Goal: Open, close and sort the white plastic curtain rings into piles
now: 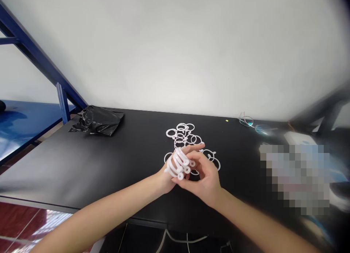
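White rings — around left hand

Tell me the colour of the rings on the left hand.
The rings are white, shown best in the head view.

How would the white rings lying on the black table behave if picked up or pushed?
The white rings on the black table look thin with evenly round outlines, so each is probably light and fairly stiff. Several overlap, so lifting one might drag a neighbour along. Lying mostly flat, they would likely slide rather than roll.
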The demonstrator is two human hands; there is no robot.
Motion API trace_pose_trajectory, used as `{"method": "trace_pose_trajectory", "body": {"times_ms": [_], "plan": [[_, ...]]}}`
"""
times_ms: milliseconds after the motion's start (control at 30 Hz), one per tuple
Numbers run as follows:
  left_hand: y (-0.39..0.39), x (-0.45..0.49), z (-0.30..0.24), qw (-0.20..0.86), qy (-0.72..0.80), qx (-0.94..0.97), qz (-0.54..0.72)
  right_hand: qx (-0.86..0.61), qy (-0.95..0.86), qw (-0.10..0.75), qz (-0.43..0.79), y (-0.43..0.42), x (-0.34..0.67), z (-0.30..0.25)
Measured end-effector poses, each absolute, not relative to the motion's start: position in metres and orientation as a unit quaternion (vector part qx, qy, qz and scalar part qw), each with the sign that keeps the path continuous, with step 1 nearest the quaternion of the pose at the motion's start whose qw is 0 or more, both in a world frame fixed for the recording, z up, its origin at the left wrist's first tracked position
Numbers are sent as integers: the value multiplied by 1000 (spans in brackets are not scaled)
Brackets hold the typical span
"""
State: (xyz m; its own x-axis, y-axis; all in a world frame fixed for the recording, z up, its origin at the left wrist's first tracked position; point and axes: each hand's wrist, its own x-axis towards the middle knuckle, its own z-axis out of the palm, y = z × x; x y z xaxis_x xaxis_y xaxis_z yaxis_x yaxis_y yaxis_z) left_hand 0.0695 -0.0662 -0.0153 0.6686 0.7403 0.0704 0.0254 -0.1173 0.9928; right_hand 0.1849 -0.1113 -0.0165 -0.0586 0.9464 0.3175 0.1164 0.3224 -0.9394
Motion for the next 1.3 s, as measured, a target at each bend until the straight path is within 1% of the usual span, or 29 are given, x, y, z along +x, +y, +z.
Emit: {"method": "trace_pose_trajectory", "body": {"times_ms": [100,167,233,267,300,333,367,500,567,600,667,733,833,967,1067,1167,1300], "plan": [[-58,70,-15,648,270,630,332,-430,-574,529,453,-106,193,-3],[-48,65,-15,582,270,673,368,-422,-552,511,506,-103,198,3],[-40,57,-15,466,270,747,390,-416,-524,488,560,-101,200,5],[-38,53,-14,423,266,778,381,-412,-511,478,584,-100,201,5],[-36,50,-13,403,260,799,361,-406,-502,467,605,-99,202,5],[-36,48,-12,411,257,806,340,-396,-496,455,625,-98,203,5],[-37,46,-11,442,255,796,326,-379,-493,440,647,-97,205,5],[-46,49,-7,627,252,671,305,-299,-508,372,717,-92,213,10],[-49,50,-7,678,239,637,276,-304,-517,375,707,-91,215,10],[-50,51,-8,685,232,637,268,-318,-518,384,695,-91,214,9],[-50,50,-11,653,221,669,278,-353,-512,386,681,-92,212,6],[-49,48,-12,590,225,719,290,-381,-504,365,683,-93,210,2],[-49,45,-9,520,235,776,271,-404,-488,344,693,-94,207,-1],[-46,42,-2,495,252,797,237,-401,-486,348,695,-97,204,2],[-45,41,1,462,272,814,225,-421,-498,367,663,-100,200,3],[-44,39,-1,382,283,856,202,-441,-492,399,636,-102,195,2],[-45,38,-3,281,282,900,176,-441,-480,389,651,-102,194,0]]}}
